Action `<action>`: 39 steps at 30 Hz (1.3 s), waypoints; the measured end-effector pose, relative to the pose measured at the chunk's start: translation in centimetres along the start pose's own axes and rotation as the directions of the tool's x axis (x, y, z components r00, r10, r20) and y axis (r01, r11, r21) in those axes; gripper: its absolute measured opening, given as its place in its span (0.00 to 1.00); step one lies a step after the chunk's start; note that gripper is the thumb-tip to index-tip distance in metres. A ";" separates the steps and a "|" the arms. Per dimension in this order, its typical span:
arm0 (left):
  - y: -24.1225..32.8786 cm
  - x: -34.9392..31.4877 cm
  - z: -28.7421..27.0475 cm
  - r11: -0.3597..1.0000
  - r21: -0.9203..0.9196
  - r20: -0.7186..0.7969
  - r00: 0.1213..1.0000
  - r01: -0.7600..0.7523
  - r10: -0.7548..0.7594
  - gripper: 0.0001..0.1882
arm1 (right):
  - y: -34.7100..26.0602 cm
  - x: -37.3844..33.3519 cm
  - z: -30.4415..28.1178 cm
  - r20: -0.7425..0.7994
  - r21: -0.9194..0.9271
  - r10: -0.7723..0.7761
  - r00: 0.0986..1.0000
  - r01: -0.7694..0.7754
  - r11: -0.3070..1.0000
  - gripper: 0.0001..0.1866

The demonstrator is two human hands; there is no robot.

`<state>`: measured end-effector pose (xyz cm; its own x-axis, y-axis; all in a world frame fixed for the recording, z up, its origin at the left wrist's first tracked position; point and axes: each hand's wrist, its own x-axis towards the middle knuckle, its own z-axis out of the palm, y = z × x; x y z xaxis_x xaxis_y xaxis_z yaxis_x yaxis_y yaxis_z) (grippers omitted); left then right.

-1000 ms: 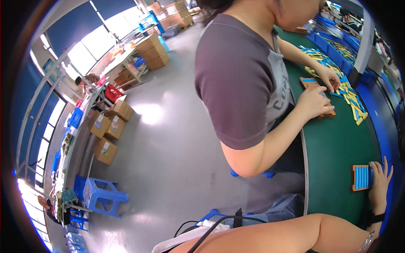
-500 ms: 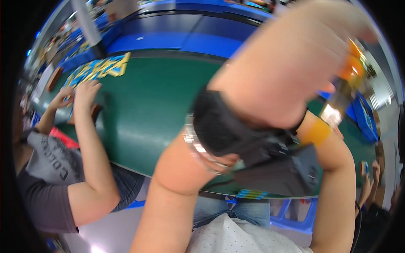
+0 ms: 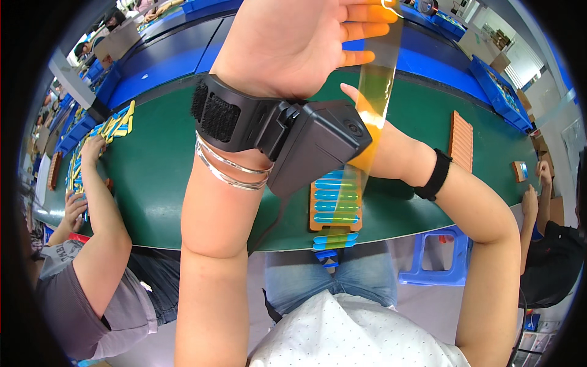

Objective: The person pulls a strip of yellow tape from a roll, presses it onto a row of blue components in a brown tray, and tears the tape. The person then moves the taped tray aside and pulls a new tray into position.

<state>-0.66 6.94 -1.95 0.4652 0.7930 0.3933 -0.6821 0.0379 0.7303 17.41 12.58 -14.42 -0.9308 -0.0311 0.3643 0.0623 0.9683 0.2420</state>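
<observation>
My left hand (image 3: 287, 49) is raised at the top, palm in view, fingers pointing right. A clear amber film strip (image 3: 379, 73) passes across its fingers, which look closed on it; the thumb is out of view. The strip hangs down toward an orange-brown ridged tray (image 3: 315, 225) at the table's near edge, holding several blue sticks (image 3: 333, 206). On my left wrist sits a black strapped device (image 3: 318, 144), above silver bangles (image 3: 229, 168). My right hand (image 3: 394, 150) is beside the tray, behind the strip and device; its thumb shows, most fingers are hidden.
Several blue pieces (image 3: 335, 241) lie at the green table's (image 3: 165, 177) near edge. Another ridged tray (image 3: 461, 140) and a blue bin (image 3: 501, 92) stand right. A co-worker's hands (image 3: 92, 150) are at a blue-yellow pile (image 3: 119, 125). A blue stool (image 3: 428, 269) is below.
My left hand has swung up and left, the amber strip moving with it. The tray of blue sticks, mostly hidden before, now shows. My view has shifted as well.
</observation>
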 end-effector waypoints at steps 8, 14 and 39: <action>-0.4 0.5 0.2 0.987 0.126 -0.313 0.948 0.098 -0.054 0.21 | 0.3 0.6 1.7 -0.010 0.045 0.017 1.000 -0.016 0.999 0.18; -1.3 2.5 -3.1 0.979 0.128 -0.445 0.892 0.157 -0.085 0.19 | -0.7 -0.9 -1.2 0.112 -0.045 0.197 0.974 -0.193 0.980 0.23; -2.7 0.7 -5.5 0.974 0.213 -0.486 0.873 0.076 0.038 0.11 | -18.1 -5.2 -1.3 -0.091 0.094 0.750 0.655 -0.744 0.662 0.29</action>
<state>-1.59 10.71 -6.69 0.1061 0.9894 0.0996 -0.5088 -0.0321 0.8603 21.53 -5.06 -19.54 -0.5303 0.6831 0.5022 0.6998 0.6871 -0.1956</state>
